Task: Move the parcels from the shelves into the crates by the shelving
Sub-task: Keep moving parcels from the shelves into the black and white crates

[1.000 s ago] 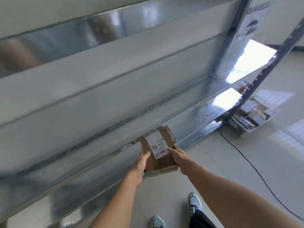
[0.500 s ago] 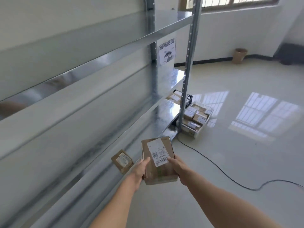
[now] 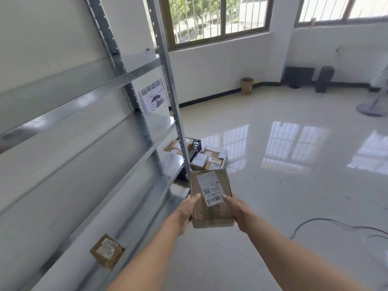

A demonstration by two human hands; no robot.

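Both my hands hold a brown cardboard parcel [image 3: 212, 198] with a white barcode label in front of me, above the floor. My left hand [image 3: 186, 208] grips its left side, thumb on top. My right hand [image 3: 239, 211] grips its right side, thumb near the label. A second small brown parcel [image 3: 107, 250] lies on the low metal shelf [image 3: 147, 198] at lower left. Beyond the shelf post stand a black crate [image 3: 195, 146] and a white crate [image 3: 224, 157], both holding several parcels.
The metal shelving runs along the left wall, its post [image 3: 168, 85] just ahead of the parcel. A black cable [image 3: 327, 222] trails over the glossy floor at right. A fan base [image 3: 369, 108], a small bin [image 3: 247, 85] and dark boxes sit by the far wall.
The view has swung right and up from the shelves to the room. The parcel has come off the shelf and moved toward the crates, still held by both hands.
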